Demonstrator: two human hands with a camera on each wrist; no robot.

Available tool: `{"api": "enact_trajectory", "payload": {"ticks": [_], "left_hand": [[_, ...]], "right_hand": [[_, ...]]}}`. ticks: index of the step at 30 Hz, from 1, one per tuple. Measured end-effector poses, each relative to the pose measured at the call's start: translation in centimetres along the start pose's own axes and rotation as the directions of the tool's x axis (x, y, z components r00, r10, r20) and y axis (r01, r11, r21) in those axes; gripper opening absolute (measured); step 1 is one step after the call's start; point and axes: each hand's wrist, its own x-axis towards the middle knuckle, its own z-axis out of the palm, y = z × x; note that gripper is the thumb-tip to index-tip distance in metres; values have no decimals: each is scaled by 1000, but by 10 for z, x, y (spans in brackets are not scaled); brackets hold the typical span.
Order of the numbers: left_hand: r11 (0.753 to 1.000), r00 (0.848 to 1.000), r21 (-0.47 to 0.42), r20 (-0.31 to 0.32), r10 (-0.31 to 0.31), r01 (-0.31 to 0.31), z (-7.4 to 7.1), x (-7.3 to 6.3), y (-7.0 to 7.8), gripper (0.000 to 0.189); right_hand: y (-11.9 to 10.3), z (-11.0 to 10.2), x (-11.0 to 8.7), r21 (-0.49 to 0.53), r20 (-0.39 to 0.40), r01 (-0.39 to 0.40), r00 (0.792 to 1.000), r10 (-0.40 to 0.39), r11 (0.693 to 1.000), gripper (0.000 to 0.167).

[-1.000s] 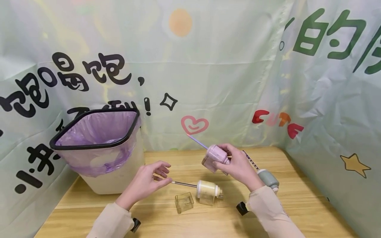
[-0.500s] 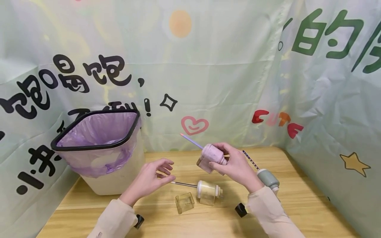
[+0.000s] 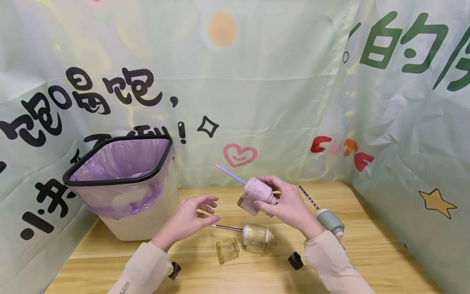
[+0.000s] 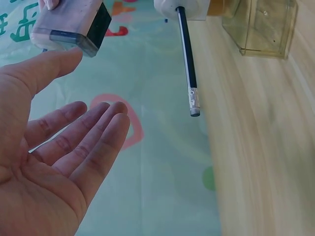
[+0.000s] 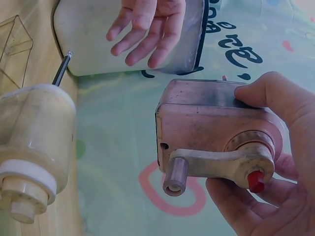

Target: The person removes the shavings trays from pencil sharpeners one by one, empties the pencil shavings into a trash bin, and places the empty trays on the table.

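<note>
My right hand grips a pink-purple crank pencil sharpener, raised above the table and tilted. A purple pencil sticks out of its front, up and to the left. The crank handle faces the right wrist camera. My left hand, fingers loosely spread, holds nothing and hovers beside the eraser end of a black pencil. That pencil is in a yellow sharpener lying on the table. Just left of it sits a clear yellowish shavings drawer.
A grey-green sharpener with a patterned pencil lies at the right, partly behind my right forearm. At the left stands a white waste bin with a purple liner and black rim. Printed cloth hangs behind the wooden table.
My right hand has moved left, carrying the pink-purple sharpener and its pencil. My left hand has drifted slightly right. The things lying on the table stay put.
</note>
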Motion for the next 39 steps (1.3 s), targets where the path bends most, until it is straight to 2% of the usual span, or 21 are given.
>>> {"api": "enact_trajectory", "payload": {"ticks": [10,25,32,39], "left_hand": [[996,1000,-84,2,1,-1,2,4,1,49],[991,999,-128,14,49,-46,3,9,7,52],[986,997,-157,39,71,-64,5,10,9,53],[976,994,-207,72,83,-67,5,11,11,56]], "right_hand": [[-7,2,0,37,21,18,1000,-19,999,58],[-12,5,-3,37,74,32,997,-34,999,59],[-16,10,-3,23,82,87,993,-89,996,58],[-18,16,-4,34,106,102,989,-105,994,57]]}}
